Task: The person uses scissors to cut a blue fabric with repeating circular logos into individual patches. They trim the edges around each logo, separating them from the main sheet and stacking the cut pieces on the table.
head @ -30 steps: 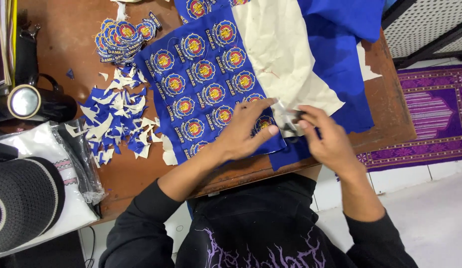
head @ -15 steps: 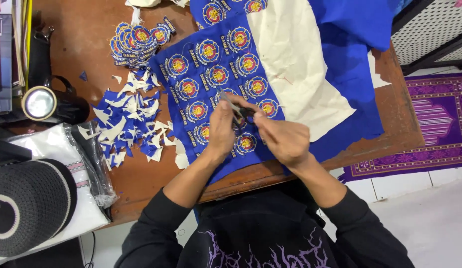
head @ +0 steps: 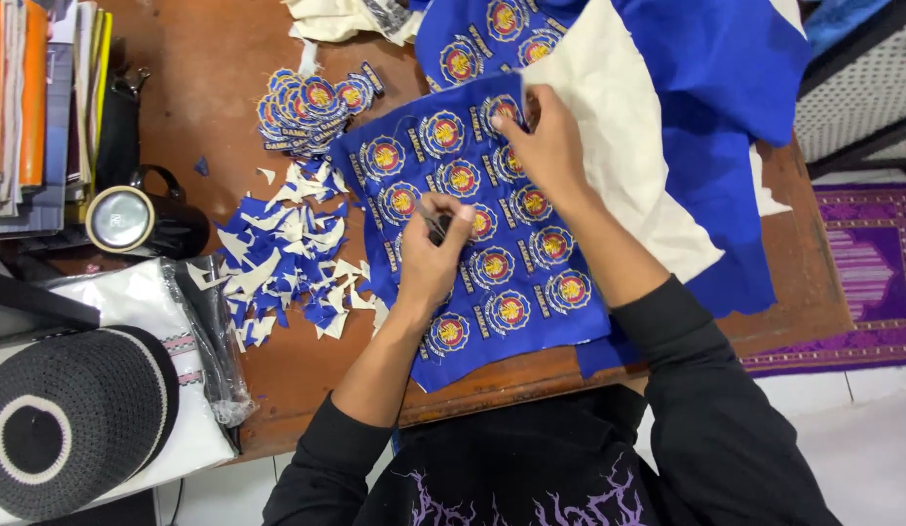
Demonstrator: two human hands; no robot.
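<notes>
Wooden table [head: 229, 58] crowded; hands: left [head: 432, 261] maybe gripping scissors, right [head: 546, 146] lifting blue patch sheet [head: 492, 292] edge.

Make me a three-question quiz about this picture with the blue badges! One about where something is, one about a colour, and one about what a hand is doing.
1. Where does the heap of cut scraps lie?
A. left of the blue cloth sheet
B. on the purple rug
C. on the black cap

2. What colour is the cloth that the round badges are sewn on?
A. green
B. blue
C. orange

3. What is the right hand doing?
A. resting flat on bare wood
B. holding a mug
C. pinching the sheet's top edge

Answers: 1 A, the scraps lie on the table beside the sheet's left edge. 2 B, the sheet is blue. 3 C, its fingers grip the upper edge.
</notes>
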